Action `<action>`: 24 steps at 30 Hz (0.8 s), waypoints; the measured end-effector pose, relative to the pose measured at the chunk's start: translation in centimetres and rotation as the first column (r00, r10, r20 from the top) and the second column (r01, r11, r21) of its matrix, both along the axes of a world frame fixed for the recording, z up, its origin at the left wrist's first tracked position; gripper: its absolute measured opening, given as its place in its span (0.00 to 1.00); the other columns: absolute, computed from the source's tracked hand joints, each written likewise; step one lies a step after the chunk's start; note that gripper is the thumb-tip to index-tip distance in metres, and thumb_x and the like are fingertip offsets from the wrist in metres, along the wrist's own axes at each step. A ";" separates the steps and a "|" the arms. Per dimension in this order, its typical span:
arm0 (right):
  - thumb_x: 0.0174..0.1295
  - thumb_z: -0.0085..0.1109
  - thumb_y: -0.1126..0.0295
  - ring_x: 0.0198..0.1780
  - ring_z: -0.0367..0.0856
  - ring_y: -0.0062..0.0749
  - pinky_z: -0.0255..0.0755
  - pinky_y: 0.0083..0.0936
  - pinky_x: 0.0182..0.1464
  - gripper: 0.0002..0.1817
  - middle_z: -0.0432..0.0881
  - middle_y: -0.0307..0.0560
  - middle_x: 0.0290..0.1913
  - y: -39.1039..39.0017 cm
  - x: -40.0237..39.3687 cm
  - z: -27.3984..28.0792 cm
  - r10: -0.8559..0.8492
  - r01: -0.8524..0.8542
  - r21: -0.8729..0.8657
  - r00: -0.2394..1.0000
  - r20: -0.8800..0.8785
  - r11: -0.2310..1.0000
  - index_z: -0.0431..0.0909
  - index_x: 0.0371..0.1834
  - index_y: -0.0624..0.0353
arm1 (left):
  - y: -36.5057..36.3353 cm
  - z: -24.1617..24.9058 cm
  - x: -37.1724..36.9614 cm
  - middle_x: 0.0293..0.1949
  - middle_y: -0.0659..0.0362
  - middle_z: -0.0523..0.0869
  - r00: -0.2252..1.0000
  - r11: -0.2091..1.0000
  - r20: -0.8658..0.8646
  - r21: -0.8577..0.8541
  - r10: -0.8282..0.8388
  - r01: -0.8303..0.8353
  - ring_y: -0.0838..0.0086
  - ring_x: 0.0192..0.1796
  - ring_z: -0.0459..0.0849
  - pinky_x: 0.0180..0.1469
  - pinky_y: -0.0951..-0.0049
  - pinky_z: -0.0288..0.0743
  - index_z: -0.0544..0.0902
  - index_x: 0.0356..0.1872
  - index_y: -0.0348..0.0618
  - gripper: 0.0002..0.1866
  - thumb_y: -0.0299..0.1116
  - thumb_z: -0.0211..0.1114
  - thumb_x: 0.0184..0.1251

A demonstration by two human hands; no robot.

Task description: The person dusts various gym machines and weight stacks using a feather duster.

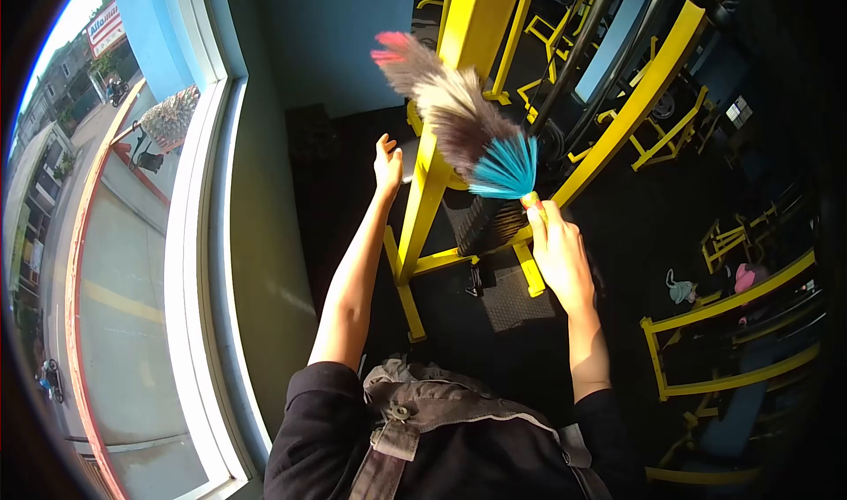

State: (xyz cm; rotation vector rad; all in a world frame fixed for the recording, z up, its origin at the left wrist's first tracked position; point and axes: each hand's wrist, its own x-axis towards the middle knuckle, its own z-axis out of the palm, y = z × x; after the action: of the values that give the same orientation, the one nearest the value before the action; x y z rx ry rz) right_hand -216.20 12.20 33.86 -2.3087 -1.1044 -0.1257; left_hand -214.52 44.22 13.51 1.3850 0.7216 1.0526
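Note:
A feather duster [454, 112] is held up in front of me, my right hand [560, 249] closed around its short yellow and red handle. Its head runs from blue bristles near the grip through dark and cream feathers to a red-pink tip at the upper left. The feathers overlap the upright of a yellow gym machine frame [423, 196] in this view. Left of that upright, my left hand [388, 165] is raised with its fingers loosely bent and apart, holding nothing.
A window with a white frame [198, 235] runs along my left, with a street outside. More yellow gym equipment [666, 130] stands to the right on a dark floor. A grey cloth item [679, 288] and a pink one [750, 277] lie by a yellow-railed machine [732, 310].

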 end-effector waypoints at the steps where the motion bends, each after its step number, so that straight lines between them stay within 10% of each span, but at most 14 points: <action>1: 0.67 0.41 0.64 0.27 0.76 0.57 0.67 0.41 0.24 0.12 0.74 0.63 0.21 0.1 -0.4 0.6 -0.005 0.012 0.083 0.996 -0.092 0.996 0.65 0.39 0.63 | -0.1 1.2 -0.1 0.55 0.48 0.73 0.995 1.000 0.098 -0.014 -0.012 0.013 0.64 0.56 0.73 0.59 0.68 0.64 0.65 0.58 0.41 0.21 0.27 0.52 0.63; 8: 0.67 0.42 0.66 0.30 0.76 0.61 0.69 0.43 0.26 0.11 0.75 0.66 0.25 1.0 -2.2 -14.6 0.011 0.031 0.236 0.984 -0.176 0.971 0.63 0.42 0.65 | 0.3 8.6 -1.4 0.52 0.49 0.73 0.908 0.798 0.281 0.443 0.310 -0.409 0.61 0.57 0.70 0.60 0.67 0.59 0.68 0.55 0.37 0.24 0.41 0.58 0.62; 14: 0.65 0.42 0.60 0.33 0.77 0.62 0.72 0.47 0.32 0.19 0.77 0.69 0.27 0.1 -3.4 -33.3 -0.152 0.077 -0.200 0.908 -0.391 0.977 0.68 0.38 0.70 | -0.5 5.7 1.2 0.55 0.41 0.70 0.942 0.768 -0.207 0.547 -0.263 0.334 0.55 0.59 0.70 0.61 0.63 0.63 0.62 0.60 0.33 0.50 0.52 0.74 0.38; 20: 0.66 0.41 0.58 0.26 0.76 0.58 0.66 0.40 0.24 0.17 0.75 0.61 0.21 1.4 -3.2 -24.2 -0.050 0.127 0.120 0.863 -0.502 0.985 0.69 0.36 0.64 | 0.6 4.9 2.4 0.50 0.40 0.74 0.924 0.707 -0.270 0.597 -0.269 0.380 0.52 0.54 0.74 0.55 0.64 0.69 0.63 0.57 0.32 0.47 0.49 0.75 0.38; 24: 0.66 0.43 0.61 0.17 0.73 0.30 0.63 0.25 0.19 0.13 0.70 0.46 0.15 2.6 -4.2 -24.3 -0.023 0.188 0.221 0.809 -0.587 0.957 0.68 0.38 0.62 | 1.5 4.9 2.7 0.44 0.42 0.76 0.919 0.654 -0.349 0.655 -0.183 0.379 0.52 0.51 0.73 0.55 0.61 0.66 0.65 0.53 0.31 0.44 0.48 0.75 0.36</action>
State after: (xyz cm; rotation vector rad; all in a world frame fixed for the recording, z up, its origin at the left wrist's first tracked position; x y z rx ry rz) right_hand -220.43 14.85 9.59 -1.9553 -0.5956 0.3515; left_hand -211.84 45.68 18.43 2.2681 0.2262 0.9385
